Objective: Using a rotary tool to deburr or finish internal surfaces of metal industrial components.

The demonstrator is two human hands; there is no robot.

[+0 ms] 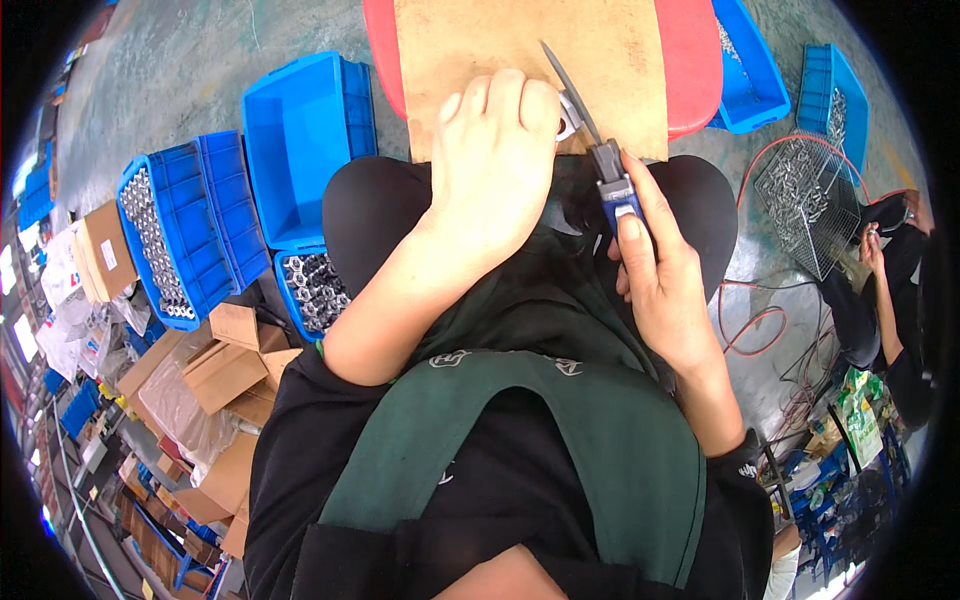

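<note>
My right hand (655, 265) is closed round the blue and grey handle of a knife (614, 185). Its long, narrow dark blade points up and left over a brown cardboard sheet (615, 60). My left hand (495, 150) is closed, its back facing up, at the near edge of the sheet. A small silver metal part with a hole (568, 118) sticks out on the right side of that hand. The blade passes close beside this part; whether they touch I cannot tell. My left fingertips are hidden under the hand.
The cardboard lies on a red stool (692, 60) before my knees. To the left stand a blue bin (300, 150) and a blue crate of metal parts (150, 240). At right are a wire basket (805, 195) of small metal pieces, a red hose (745, 350) and another person (890, 290).
</note>
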